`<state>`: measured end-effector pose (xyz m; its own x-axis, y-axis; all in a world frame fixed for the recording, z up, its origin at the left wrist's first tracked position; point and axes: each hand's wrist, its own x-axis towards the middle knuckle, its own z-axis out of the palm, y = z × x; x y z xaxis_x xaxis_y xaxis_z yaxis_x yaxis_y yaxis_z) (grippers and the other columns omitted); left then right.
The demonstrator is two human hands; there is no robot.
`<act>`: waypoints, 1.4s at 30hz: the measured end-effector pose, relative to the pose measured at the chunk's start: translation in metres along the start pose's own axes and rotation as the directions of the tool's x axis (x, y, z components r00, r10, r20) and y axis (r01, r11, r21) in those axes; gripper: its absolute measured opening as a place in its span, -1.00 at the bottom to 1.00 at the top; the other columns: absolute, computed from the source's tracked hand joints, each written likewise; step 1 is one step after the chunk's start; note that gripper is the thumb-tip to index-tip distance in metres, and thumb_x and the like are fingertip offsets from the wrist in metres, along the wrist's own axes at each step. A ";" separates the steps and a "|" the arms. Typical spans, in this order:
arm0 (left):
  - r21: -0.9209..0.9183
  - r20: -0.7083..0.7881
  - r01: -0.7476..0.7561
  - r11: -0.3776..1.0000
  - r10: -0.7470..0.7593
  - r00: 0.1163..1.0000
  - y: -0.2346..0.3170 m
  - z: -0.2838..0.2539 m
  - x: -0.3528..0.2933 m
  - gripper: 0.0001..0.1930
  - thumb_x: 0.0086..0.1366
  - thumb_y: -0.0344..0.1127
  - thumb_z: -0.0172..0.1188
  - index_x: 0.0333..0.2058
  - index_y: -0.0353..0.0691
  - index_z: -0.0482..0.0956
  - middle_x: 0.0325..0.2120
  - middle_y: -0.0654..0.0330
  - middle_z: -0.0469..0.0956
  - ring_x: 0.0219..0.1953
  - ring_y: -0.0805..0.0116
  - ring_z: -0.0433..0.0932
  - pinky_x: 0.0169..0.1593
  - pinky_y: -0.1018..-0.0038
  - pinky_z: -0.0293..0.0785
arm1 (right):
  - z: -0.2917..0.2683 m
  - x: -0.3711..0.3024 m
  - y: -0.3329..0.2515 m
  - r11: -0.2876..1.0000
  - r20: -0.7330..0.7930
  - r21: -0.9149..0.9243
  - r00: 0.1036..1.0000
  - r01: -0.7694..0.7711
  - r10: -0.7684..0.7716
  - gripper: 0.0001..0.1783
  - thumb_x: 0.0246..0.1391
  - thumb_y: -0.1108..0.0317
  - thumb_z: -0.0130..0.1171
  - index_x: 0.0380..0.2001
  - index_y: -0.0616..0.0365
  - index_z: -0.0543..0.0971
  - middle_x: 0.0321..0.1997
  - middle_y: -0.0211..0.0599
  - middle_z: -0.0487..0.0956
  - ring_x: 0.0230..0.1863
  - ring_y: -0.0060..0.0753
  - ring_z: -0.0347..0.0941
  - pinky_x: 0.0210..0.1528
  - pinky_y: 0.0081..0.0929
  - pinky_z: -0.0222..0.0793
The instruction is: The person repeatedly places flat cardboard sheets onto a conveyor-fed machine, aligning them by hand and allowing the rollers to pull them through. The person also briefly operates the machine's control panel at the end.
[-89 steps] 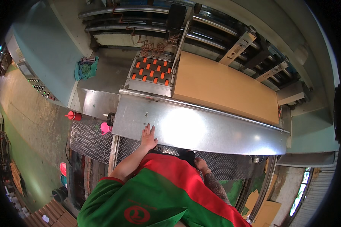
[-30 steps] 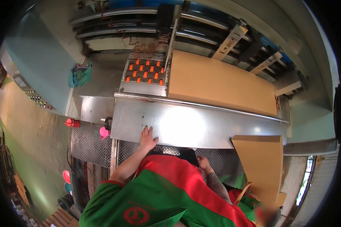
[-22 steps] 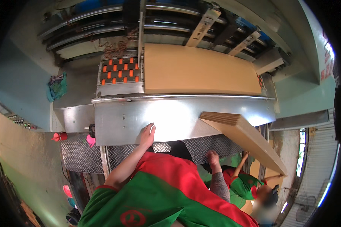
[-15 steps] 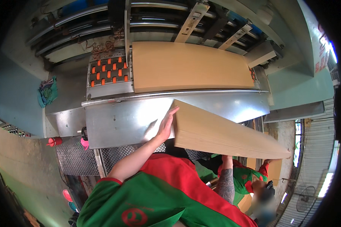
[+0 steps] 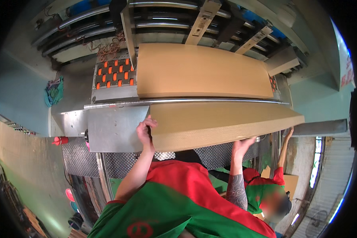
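Just now, the cardboard stack turned in front of you. Half a second before, it stood slanted, with its right end pointing down toward your co-worker; at this moment it lay almost parallel to the round bar and covered most of the metal table. Whether it already rested on the metal or was carried just above, I could not tell. For the work, I judged that this meant the load was lined up with the other cardboard pile behind the bar, but had not gone past the bar.

Your left hand was at the left end of the stack, with the fingers bent around the near corner, and it seemed to grip there. Before, it was flatter against the same end. Your right hand was under the front lower edge, right of the middle, and seemed to support from below; its fingers were partly hidden, so I could not say how closed they were. Both your forearms reached forward, well apart. The co-worker's hand was raised near the right end.
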<state>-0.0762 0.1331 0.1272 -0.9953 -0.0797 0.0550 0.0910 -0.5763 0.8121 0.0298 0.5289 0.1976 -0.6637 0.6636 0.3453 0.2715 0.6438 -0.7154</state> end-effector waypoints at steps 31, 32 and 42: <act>0.194 -0.195 0.037 0.980 0.001 0.981 0.063 0.019 -0.011 -0.31 0.57 0.17 -0.41 0.14 -0.34 0.48 0.17 -0.04 0.44 0.32 0.09 0.30 0.43 0.17 0.09 | -0.051 0.168 -0.091 0.581 0.669 -0.113 0.495 0.806 -0.555 0.18 -0.40 -0.04 0.66 0.37 0.03 0.37 0.32 -0.21 0.40 0.46 -0.06 0.23 0.50 0.14 0.00; 0.188 -0.208 0.021 0.982 0.019 0.978 0.065 0.020 -0.010 -0.27 0.57 0.19 -0.42 0.29 -0.33 0.37 0.34 -0.04 0.31 0.45 0.09 0.14 0.51 0.17 -0.06 | -0.051 0.168 -0.093 0.612 0.713 -0.116 0.494 0.782 -0.498 0.28 -0.37 -0.07 0.65 0.47 -0.02 0.27 0.50 -0.22 0.26 0.59 -0.10 0.05 0.58 0.19 -0.19; 0.267 -0.103 -0.078 0.960 0.109 0.989 0.056 0.047 0.013 -0.23 0.53 0.13 -0.44 0.41 -0.41 0.24 0.47 -0.08 0.18 0.55 0.06 0.01 0.58 0.14 -0.21 | -0.031 0.191 -0.102 0.646 0.778 -0.111 0.471 0.755 -0.416 -0.07 -0.34 0.00 0.65 0.13 0.12 0.50 0.16 -0.21 0.54 0.33 -0.04 0.36 0.43 0.04 0.12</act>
<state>-0.0855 0.1379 0.2010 -0.9708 -0.2253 0.0828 0.1560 -0.3300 0.9310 -0.1030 0.6017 0.3550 -0.9676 -0.2522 -0.0123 -0.2484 0.9594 -0.1335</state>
